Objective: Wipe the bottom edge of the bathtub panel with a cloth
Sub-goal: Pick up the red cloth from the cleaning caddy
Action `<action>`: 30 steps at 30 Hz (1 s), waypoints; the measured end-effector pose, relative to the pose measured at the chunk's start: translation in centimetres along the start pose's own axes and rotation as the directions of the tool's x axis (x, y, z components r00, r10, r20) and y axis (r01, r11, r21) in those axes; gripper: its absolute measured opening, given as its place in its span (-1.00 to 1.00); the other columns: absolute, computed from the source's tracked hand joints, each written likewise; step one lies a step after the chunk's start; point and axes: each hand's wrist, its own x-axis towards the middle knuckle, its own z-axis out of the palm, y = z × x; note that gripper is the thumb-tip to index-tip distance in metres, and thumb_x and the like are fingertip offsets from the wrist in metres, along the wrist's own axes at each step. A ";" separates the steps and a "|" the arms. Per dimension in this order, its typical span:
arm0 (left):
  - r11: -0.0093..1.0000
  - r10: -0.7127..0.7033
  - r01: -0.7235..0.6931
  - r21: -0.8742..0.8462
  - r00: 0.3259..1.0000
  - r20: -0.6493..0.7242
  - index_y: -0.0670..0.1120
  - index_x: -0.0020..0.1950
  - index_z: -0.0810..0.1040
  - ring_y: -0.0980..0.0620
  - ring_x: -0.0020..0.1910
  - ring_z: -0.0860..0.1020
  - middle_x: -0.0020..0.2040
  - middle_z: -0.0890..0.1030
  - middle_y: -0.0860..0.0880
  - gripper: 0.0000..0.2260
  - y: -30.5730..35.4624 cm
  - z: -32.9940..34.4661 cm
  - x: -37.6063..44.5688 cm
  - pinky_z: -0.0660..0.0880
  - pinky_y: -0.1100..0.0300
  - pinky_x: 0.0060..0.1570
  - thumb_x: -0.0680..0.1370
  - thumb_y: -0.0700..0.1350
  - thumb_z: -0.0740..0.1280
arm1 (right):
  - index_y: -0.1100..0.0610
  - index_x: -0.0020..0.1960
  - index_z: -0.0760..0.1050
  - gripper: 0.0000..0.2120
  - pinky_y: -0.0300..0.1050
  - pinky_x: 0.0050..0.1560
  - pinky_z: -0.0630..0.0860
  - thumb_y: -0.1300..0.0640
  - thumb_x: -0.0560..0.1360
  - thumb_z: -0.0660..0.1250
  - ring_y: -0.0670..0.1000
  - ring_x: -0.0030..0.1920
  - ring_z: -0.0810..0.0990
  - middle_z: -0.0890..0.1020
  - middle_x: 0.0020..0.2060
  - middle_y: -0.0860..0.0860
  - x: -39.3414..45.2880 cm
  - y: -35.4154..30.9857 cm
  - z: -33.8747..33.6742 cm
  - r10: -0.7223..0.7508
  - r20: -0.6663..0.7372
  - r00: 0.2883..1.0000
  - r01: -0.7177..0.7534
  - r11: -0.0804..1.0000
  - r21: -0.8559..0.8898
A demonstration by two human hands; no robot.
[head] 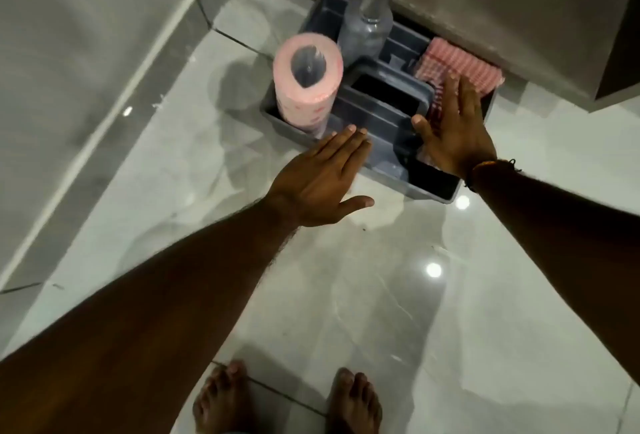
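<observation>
Hands first: your left hand (pixel 320 182) reaches forward, palm down, fingers (pixel 349 139) straight and held close together with the thumb angled out, holding nothing, its tips just over the near rim of the grey caddy (pixel 433 191). Your right hand (pixel 452 135) is also flat and palm down, fingers (pixel 460 94) extended and slightly fanned, empty, stretched over the caddy's right compartment; a thread band (pixel 491 168) circles that wrist.

The caddy sits on the glossy tiled floor (pixel 450 312), pushed against the base of the brown bathtub panel (pixel 502 17). In its left part a pink paper roll (pixel 306 87) stands upright; behind that, a clear bottle (pixel 369 24) with a blue cap rises in front of the panel. A raised handle (pixel 391 94) runs between the compartments, between your two hands. Your bare feet (pixel 287 399) stand on the tiles well back from the caddy.

The red-and-white checked cloth (pixel 457 61) lies folded in the caddy's far right compartment, just beyond your right fingertips, which overlap its near edge; whether they touch it, you cannot tell.
</observation>
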 end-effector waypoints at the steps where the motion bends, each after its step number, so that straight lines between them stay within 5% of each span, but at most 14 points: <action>1: 1.000 0.000 0.000 -0.004 1.000 0.031 -0.23 0.71 0.07 -0.18 0.72 0.07 0.72 0.12 -0.22 -0.16 0.1 1.3 0.1 -0.03 -0.03 0.67 0.67 0.39 -0.02 | 0.14 0.73 -0.16 -0.17 0.23 0.72 -0.09 -0.26 0.71 0.15 0.26 0.72 -0.16 -0.11 0.73 0.19 0.3 0.6 0.8 -0.015 0.011 1.000 0.015 1.000 -0.019; 4: 0.999 -0.036 0.034 0.034 0.998 0.061 -0.27 0.70 0.10 -0.23 0.70 0.11 0.70 0.15 -0.27 -0.14 0.0 3.8 0.5 0.01 -0.11 0.68 0.66 0.39 -0.04 | 0.14 0.73 -0.19 -0.18 0.21 0.70 -0.16 -0.21 0.72 0.16 0.29 0.71 -0.22 -0.14 0.73 0.15 0.7 1.5 2.5 -0.016 0.091 0.996 0.021 0.999 -0.049; 10: 0.997 -0.019 0.017 0.075 1.000 0.023 -0.25 0.70 0.09 -0.24 0.71 0.09 0.70 0.15 -0.27 -0.14 -0.2 5.1 1.1 -0.01 -0.14 0.68 0.66 0.40 -0.06 | 0.23 0.72 -0.15 -0.26 0.25 0.68 -0.14 0.19 0.70 0.21 0.39 0.69 -0.17 -0.06 0.72 0.22 0.6 2.1 4.6 -0.004 0.029 1.000 0.006 0.999 -0.042; 15: 0.999 -0.026 0.023 0.031 0.994 0.105 -0.23 0.71 -0.02 -0.21 0.72 0.00 0.73 0.03 -0.24 -0.13 -1.1 3.5 0.5 -0.10 -0.07 0.69 0.64 0.41 -0.09 | 0.18 0.70 0.13 -0.31 0.20 0.71 0.14 0.44 0.61 0.19 0.25 0.67 0.19 0.25 0.67 0.17 0.4 1.9 3.4 0.044 -0.082 0.996 -0.033 0.991 0.130; 17: 0.997 -0.082 0.079 0.022 0.987 0.139 -0.22 0.72 -0.07 -0.19 0.73 -0.04 0.74 -0.02 -0.23 -0.10 -1.2 1.9 -0.8 -0.12 -0.06 0.69 0.62 0.43 -0.13 | 0.08 0.67 0.22 -0.34 0.17 0.67 0.26 0.37 0.61 0.19 0.18 0.57 0.38 0.37 0.61 0.11 -0.5 1.5 2.4 0.098 -0.081 0.992 -0.077 0.970 0.230; 20: 0.990 -0.144 0.144 0.014 0.979 0.147 -0.24 0.72 -0.04 -0.20 0.73 -0.01 0.73 0.00 -0.24 -0.09 -1.3 -0.9 -4.1 -0.08 -0.08 0.69 0.62 0.44 -0.16 | -0.05 0.61 0.33 -0.45 0.07 0.50 0.43 0.13 0.62 0.17 0.10 0.30 0.53 0.53 0.44 0.01 -3.2 -0.4 0.1 0.158 -0.069 0.985 -0.113 0.894 0.434; 23: 0.986 -0.167 0.162 0.047 0.976 0.137 -0.27 0.70 0.06 -0.23 0.71 0.07 0.71 0.10 -0.28 -0.10 -1.3 -3.7 -8.7 0.00 -0.13 0.69 0.65 0.43 -0.15 | 0.09 0.61 0.31 -0.47 -0.25 0.41 0.47 0.37 0.68 0.16 0.05 0.35 0.58 0.51 0.45 0.04 -8.2 -3.8 -2.3 0.180 -0.031 0.983 -0.138 0.846 0.516; 26: 0.971 -0.234 0.227 0.075 0.967 0.098 -0.29 0.68 0.13 -0.24 0.69 0.15 0.69 0.16 -0.29 -0.13 -1.7 -6.1 -13.3 0.08 -0.14 0.67 0.67 0.41 -0.10 | 0.03 0.61 0.30 -0.47 0.02 0.09 0.69 0.34 0.70 0.17 0.25 0.22 0.63 0.53 0.43 0.18 -12.3 -6.8 -2.8 0.164 0.028 0.986 -0.150 0.803 0.577; 30: 0.924 -0.382 0.378 0.059 0.921 0.078 -0.31 0.67 0.16 -0.23 0.69 0.16 0.68 0.19 -0.30 -0.13 -2.1 -8.1 -19.8 0.10 -0.14 0.67 0.68 0.40 -0.07 | 0.06 0.60 0.33 -0.49 -0.22 -0.28 0.57 0.38 0.70 0.15 0.08 -0.21 0.57 0.57 0.32 0.19 -15.2 -12.0 -1.1 0.157 0.141 0.978 -0.211 0.743 0.636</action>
